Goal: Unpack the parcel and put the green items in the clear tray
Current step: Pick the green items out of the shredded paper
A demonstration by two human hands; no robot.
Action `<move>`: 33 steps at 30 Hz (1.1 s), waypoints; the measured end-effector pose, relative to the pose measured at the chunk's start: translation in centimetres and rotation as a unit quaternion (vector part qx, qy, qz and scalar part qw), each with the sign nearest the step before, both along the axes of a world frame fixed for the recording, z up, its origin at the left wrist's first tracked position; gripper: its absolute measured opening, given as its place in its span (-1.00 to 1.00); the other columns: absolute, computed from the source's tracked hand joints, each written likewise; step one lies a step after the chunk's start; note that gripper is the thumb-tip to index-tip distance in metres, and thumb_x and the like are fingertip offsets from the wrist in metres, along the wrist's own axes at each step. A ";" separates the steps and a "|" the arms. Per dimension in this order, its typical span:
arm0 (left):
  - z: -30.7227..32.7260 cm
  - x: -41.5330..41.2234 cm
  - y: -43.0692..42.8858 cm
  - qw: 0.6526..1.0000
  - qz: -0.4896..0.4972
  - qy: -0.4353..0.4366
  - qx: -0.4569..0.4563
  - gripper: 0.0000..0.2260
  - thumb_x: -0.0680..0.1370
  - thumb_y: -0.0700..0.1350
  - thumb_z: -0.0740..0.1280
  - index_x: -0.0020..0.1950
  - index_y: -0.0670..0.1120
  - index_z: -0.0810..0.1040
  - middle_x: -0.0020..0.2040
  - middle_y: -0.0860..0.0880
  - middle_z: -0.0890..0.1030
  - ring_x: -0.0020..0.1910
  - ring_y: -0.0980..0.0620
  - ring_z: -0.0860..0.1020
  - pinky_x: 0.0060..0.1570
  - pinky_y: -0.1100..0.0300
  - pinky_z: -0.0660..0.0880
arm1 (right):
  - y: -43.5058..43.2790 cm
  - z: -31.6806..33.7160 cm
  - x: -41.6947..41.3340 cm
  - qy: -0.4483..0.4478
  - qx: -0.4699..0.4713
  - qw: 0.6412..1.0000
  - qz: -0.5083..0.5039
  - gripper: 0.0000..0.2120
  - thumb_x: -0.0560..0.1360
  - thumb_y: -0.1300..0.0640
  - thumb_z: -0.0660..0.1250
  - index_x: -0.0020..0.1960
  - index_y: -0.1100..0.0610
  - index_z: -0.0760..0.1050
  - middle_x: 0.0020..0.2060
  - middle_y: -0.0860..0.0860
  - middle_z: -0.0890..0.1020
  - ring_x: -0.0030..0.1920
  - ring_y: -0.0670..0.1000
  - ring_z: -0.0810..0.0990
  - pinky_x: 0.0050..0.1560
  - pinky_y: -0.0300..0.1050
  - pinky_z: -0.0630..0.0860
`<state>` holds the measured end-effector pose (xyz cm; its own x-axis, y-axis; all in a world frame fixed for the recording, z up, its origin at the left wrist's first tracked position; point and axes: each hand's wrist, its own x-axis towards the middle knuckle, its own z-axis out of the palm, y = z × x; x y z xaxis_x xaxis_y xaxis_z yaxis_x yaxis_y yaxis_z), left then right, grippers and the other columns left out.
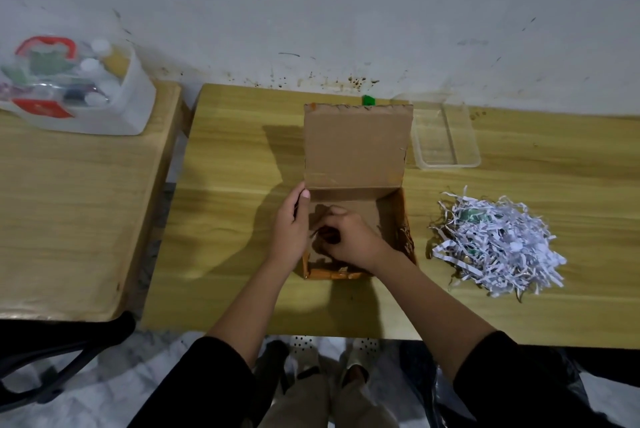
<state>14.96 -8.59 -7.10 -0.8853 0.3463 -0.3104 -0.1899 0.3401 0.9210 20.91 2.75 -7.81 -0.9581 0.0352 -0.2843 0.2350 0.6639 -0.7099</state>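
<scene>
An open cardboard parcel (356, 147) stands in the middle of the table, its lid flap raised at the back. My left hand (289, 230) grips the parcel's left wall, thumb on the rim. My right hand (349, 237) reaches down inside the parcel with curled fingers; what it touches is hidden. The clear tray (465, 150) lies behind and to the right of the parcel. A pile of white shredded paper (498, 244) sits to the right, with bits of green showing in it. A small green item (369, 100) peeks out behind the lid flap.
A second wooden table (69, 202) stands to the left, carrying a white plastic container (86, 91) full of bottles and packets. A wall runs close behind both tables. A dark chair frame (52, 358) is at the lower left.
</scene>
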 end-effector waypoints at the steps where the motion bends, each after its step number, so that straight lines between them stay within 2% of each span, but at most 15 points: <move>1: -0.1 0.0 0.0 1.000 0.000 0.002 -0.001 -0.63 0.63 -0.01 0.08 0.42 -0.07 0.32 0.39 -0.01 0.41 0.34 0.14 0.34 0.27 0.29 0.26 | -0.2 0.0 0.0 -0.003 -0.009 1.000 0.016 -0.70 0.34 0.31 0.43 0.08 0.21 0.59 0.08 0.12 0.54 0.09 0.04 0.53 0.16 -0.25 0.45; 6: -0.3 0.1 0.0 1.000 0.012 0.008 0.000 -0.64 0.63 -0.02 0.08 0.41 -0.07 0.34 0.38 -0.01 0.42 0.36 0.12 0.35 0.26 0.32 0.25 | -0.4 -0.4 -0.4 -0.007 -0.021 0.997 0.068 -0.70 0.30 0.31 0.48 0.02 0.20 0.61 0.05 0.07 0.56 -0.04 -0.11 0.47 0.04 -0.34 0.43; 10: -0.2 0.2 0.1 1.000 0.020 0.008 0.002 -0.64 0.63 -0.04 0.08 0.41 -0.07 0.33 0.39 0.00 0.42 0.38 0.10 0.33 0.29 0.32 0.25 | -0.5 -0.9 -0.9 -0.007 -0.044 0.996 0.074 -0.83 0.31 0.32 0.48 -0.10 0.24 0.65 -0.07 0.12 0.66 -0.09 0.03 0.60 -0.01 -0.13 0.55; 12: -0.1 0.2 0.1 1.000 0.018 0.006 0.006 -0.64 0.63 -0.03 0.08 0.41 -0.07 0.33 0.40 0.00 0.41 0.39 0.11 0.33 0.31 0.32 0.24 | -0.6 -1.1 -0.9 -0.005 -0.054 0.996 0.077 -0.88 0.33 0.32 0.47 -0.13 0.24 0.66 -0.10 0.13 0.68 -0.10 0.04 0.62 -0.02 -0.12 0.56; 18: 0.1 0.2 0.0 1.000 0.011 0.003 0.006 -0.63 0.63 -0.03 0.09 0.42 -0.07 0.33 0.41 0.00 0.40 0.35 0.18 0.32 0.24 0.37 0.23 | -0.6 -1.0 -0.8 0.008 -0.068 0.994 0.082 -0.87 0.37 0.38 0.38 -0.11 0.28 0.66 -0.11 0.16 0.70 -0.12 -0.02 0.61 -0.14 -0.47 0.44; 20: 0.2 0.2 -0.1 1.000 0.005 0.026 -0.014 -0.64 0.62 -0.03 0.10 0.41 -0.08 0.34 0.36 0.00 0.45 0.26 0.26 0.34 0.18 0.43 0.26 | -0.6 -1.0 -0.6 0.015 -0.070 0.995 0.066 -0.87 0.38 0.38 0.38 -0.10 0.28 0.65 -0.10 0.15 0.69 -0.11 -0.01 0.61 -0.12 -0.43 0.45; 22: 0.3 0.3 -0.2 0.996 0.004 0.073 -0.045 -0.64 0.61 -0.03 0.14 0.38 -0.10 0.39 0.13 0.11 0.57 0.03 0.46 0.40 -0.03 0.59 0.30 | -0.4 -0.8 -0.5 0.031 -0.057 0.996 0.053 -0.89 0.40 0.34 0.39 -0.10 0.27 0.65 -0.10 0.15 0.69 -0.09 0.02 0.62 -0.04 -0.31 0.50; 23: 0.3 0.3 -0.2 0.994 0.007 0.093 -0.055 -0.65 0.61 -0.03 0.15 0.36 -0.11 0.40 -0.01 0.20 0.55 -0.13 0.51 0.43 -0.14 0.63 0.32 | -0.1 -0.6 -0.4 0.035 -0.045 0.997 0.049 -0.90 0.41 0.33 0.39 -0.10 0.26 0.65 -0.09 0.15 0.68 -0.07 0.04 0.62 0.01 -0.24 0.51; 25: 0.4 0.4 -0.2 0.989 0.010 0.129 -0.076 -0.66 0.60 -0.05 0.18 0.34 -0.12 0.43 -0.06 0.18 0.52 -0.27 0.46 0.44 -0.22 0.58 0.35 | 0.7 0.0 -0.1 0.045 -0.022 0.998 0.033 -0.90 0.42 0.31 0.38 -0.09 0.24 0.65 -0.08 0.14 0.67 -0.06 0.06 0.61 0.05 -0.14 0.52; 28: 0.6 0.5 -0.2 0.978 0.003 0.182 -0.105 -0.67 0.59 -0.08 0.20 0.32 -0.14 0.45 0.05 -0.04 0.62 -0.17 0.15 0.55 -0.17 0.33 0.46 | 2.3 1.3 0.4 0.086 -0.012 0.996 -0.012 -0.92 0.41 0.31 0.39 -0.13 0.21 0.65 -0.11 0.12 0.66 -0.09 0.03 0.60 0.03 -0.12 0.53; 30: 1.2 0.7 0.1 0.969 0.024 0.217 -0.112 -0.69 0.59 -0.09 0.22 0.29 -0.17 0.48 0.11 -0.13 0.61 0.01 -0.01 0.58 0.00 0.17 0.53 | 3.4 2.5 1.0 0.121 -0.020 0.991 -0.061 -0.94 0.40 0.31 0.41 -0.15 0.22 0.65 -0.13 0.11 0.66 -0.13 -0.03 0.59 0.00 -0.18 0.54; 31: 1.8 0.7 0.4 0.965 0.043 0.233 -0.113 -0.70 0.58 -0.10 0.23 0.27 -0.18 0.49 0.16 -0.15 0.57 0.10 -0.05 0.55 0.09 0.14 0.51 | 4.1 3.1 1.4 0.136 -0.023 0.987 -0.082 -0.94 0.39 0.31 0.42 -0.15 0.23 0.66 -0.14 0.12 0.67 -0.14 -0.05 0.58 -0.03 -0.24 0.52; 33: 3.3 0.9 1.6 0.957 0.069 0.261 -0.108 -0.72 0.57 -0.12 0.24 0.25 -0.17 0.51 0.21 -0.14 0.49 0.18 -0.01 0.48 0.12 0.22 0.42 | 5.8 4.2 2.5 0.157 -0.015 0.981 -0.112 -0.94 0.39 0.31 0.42 -0.15 0.25 0.65 -0.15 0.14 0.67 -0.15 -0.04 0.57 -0.09 -0.42 0.44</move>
